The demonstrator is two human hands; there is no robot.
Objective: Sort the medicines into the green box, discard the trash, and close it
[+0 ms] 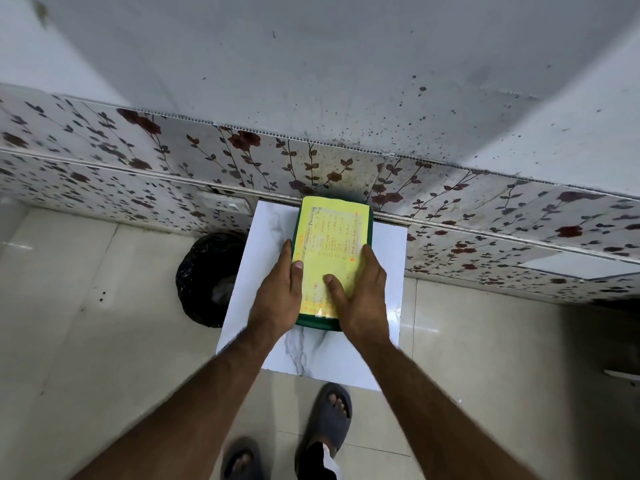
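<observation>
Floral-tiled wall behind a white marble desk (311, 355). Left hand (277, 299) and right hand (360, 296), fingers flat and spread, press the yellow lid (332, 233) of the closed green box (317, 323) centred on the desk; black-lined bin (204, 275) just left, on the floor.

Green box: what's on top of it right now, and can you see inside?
A yellow printed lid covers the green box; the left hand and right hand rest on it. The contents are hidden.
</observation>
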